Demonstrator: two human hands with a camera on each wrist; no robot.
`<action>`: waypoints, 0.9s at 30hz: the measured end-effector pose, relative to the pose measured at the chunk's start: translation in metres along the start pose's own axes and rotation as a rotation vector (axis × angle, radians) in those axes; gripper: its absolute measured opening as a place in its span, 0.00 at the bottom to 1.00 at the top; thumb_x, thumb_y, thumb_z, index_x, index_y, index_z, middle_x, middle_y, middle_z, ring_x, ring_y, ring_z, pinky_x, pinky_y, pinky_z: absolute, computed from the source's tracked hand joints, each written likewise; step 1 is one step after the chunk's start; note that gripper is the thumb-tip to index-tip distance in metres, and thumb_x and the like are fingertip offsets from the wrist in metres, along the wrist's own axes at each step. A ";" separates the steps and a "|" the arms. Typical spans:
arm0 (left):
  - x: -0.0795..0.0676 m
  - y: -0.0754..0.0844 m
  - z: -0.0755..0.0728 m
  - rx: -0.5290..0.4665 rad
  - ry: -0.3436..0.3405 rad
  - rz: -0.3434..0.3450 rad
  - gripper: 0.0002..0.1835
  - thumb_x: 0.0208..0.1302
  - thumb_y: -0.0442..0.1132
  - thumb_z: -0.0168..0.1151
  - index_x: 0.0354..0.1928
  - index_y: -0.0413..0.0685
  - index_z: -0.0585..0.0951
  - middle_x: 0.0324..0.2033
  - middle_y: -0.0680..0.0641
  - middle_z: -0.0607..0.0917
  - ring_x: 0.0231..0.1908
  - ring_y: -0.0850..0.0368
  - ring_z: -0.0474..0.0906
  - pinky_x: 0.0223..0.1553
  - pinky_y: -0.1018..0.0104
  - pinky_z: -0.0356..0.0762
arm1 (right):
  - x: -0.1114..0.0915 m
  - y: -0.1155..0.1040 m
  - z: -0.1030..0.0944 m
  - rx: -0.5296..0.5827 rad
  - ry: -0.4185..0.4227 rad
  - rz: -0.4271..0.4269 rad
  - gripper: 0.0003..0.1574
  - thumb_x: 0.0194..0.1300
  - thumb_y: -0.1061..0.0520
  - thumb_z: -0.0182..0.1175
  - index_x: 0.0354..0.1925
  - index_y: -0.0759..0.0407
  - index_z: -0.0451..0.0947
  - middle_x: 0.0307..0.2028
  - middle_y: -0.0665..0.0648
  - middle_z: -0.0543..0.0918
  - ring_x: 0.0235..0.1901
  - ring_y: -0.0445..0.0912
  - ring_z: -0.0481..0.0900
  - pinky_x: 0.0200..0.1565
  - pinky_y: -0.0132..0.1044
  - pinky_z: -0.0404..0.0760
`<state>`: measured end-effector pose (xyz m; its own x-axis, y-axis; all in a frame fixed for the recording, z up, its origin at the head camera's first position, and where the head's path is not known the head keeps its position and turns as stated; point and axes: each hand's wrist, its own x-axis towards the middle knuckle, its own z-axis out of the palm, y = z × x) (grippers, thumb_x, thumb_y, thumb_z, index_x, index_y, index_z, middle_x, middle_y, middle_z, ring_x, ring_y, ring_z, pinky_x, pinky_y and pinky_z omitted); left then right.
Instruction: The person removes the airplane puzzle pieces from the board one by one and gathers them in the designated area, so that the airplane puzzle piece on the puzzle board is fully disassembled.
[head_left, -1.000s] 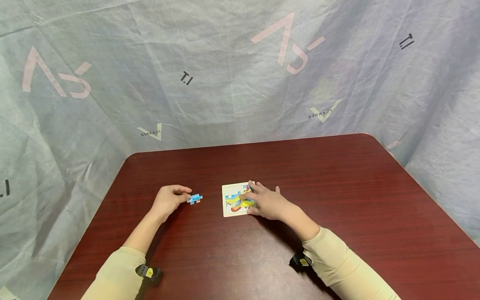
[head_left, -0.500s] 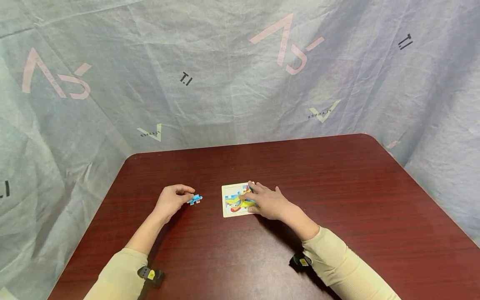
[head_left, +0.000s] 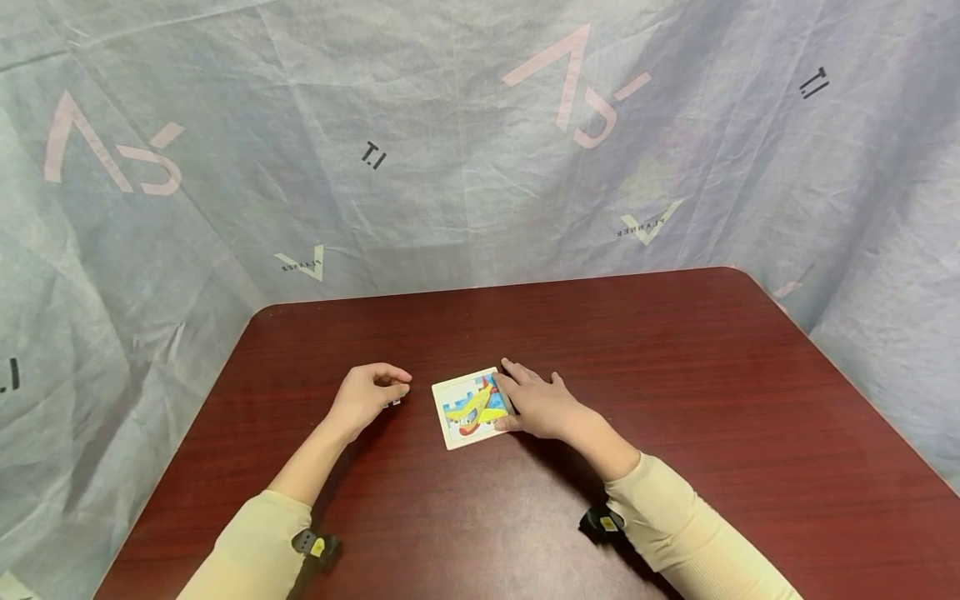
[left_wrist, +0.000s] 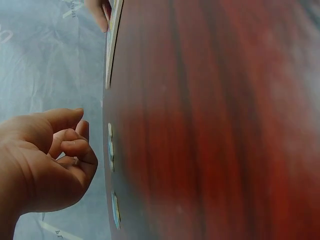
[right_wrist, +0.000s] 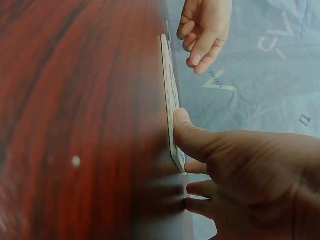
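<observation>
A square jigsaw board (head_left: 463, 411) with a yellow airplane picture and a pale frame lies slightly turned on the table. My right hand (head_left: 542, 406) rests at its right edge, fingers extended; in the right wrist view the thumb (right_wrist: 187, 132) touches the board's edge. Left of the board, my left hand (head_left: 365, 398) hovers with loosely bent fingers and nothing visible between them. Beneath it are blue jigsaw pieces (head_left: 396, 402), mostly hidden by the hand in the head view. The left wrist view shows two pieces lying flat, one (left_wrist: 111, 147) nearer the board than the other (left_wrist: 116, 210).
The dark red wooden table (head_left: 637, 333) extends around both hands. Grey printed cloth (head_left: 465, 167) hangs behind it and at both sides. Black wrist cameras sit on the left sleeve (head_left: 251, 542) and the right sleeve (head_left: 690, 525).
My left hand has moved right and now covers most of the loose pieces. The board has turned and shifted slightly left and nearer. My right index finger has drawn back from the picture to the edge.
</observation>
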<state>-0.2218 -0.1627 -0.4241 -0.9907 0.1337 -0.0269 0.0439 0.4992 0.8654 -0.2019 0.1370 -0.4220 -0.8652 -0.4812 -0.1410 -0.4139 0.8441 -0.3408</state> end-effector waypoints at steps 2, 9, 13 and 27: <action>0.001 0.002 0.003 0.009 -0.001 0.000 0.08 0.65 0.31 0.68 0.46 0.39 0.87 0.38 0.45 0.85 0.35 0.51 0.77 0.35 0.61 0.76 | 0.000 0.000 0.000 -0.002 -0.009 0.011 0.51 0.68 0.40 0.65 0.79 0.56 0.56 0.79 0.61 0.48 0.77 0.55 0.49 0.66 0.73 0.51; 0.002 0.011 0.013 0.029 -0.012 0.003 0.08 0.65 0.33 0.68 0.45 0.41 0.87 0.44 0.45 0.85 0.41 0.50 0.75 0.38 0.61 0.75 | -0.001 0.000 0.000 0.032 -0.006 0.030 0.51 0.68 0.41 0.65 0.78 0.60 0.56 0.79 0.63 0.48 0.77 0.55 0.48 0.67 0.72 0.50; 0.003 0.016 0.020 0.035 -0.011 0.005 0.07 0.64 0.33 0.69 0.44 0.43 0.88 0.44 0.47 0.86 0.44 0.49 0.75 0.41 0.61 0.74 | -0.001 0.000 0.001 0.046 -0.005 0.045 0.53 0.68 0.40 0.65 0.78 0.62 0.55 0.79 0.63 0.48 0.77 0.56 0.48 0.68 0.71 0.49; 0.007 0.030 0.048 -0.003 -0.031 0.028 0.06 0.63 0.33 0.70 0.42 0.43 0.88 0.40 0.49 0.86 0.41 0.51 0.77 0.39 0.62 0.74 | 0.002 0.001 0.002 0.124 0.024 0.061 0.44 0.65 0.41 0.69 0.64 0.66 0.63 0.76 0.72 0.50 0.77 0.62 0.46 0.68 0.71 0.49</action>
<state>-0.2209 -0.1062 -0.4226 -0.9846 0.1741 -0.0179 0.0713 0.4924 0.8675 -0.2031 0.1365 -0.4245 -0.8947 -0.4231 -0.1432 -0.3238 0.8351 -0.4447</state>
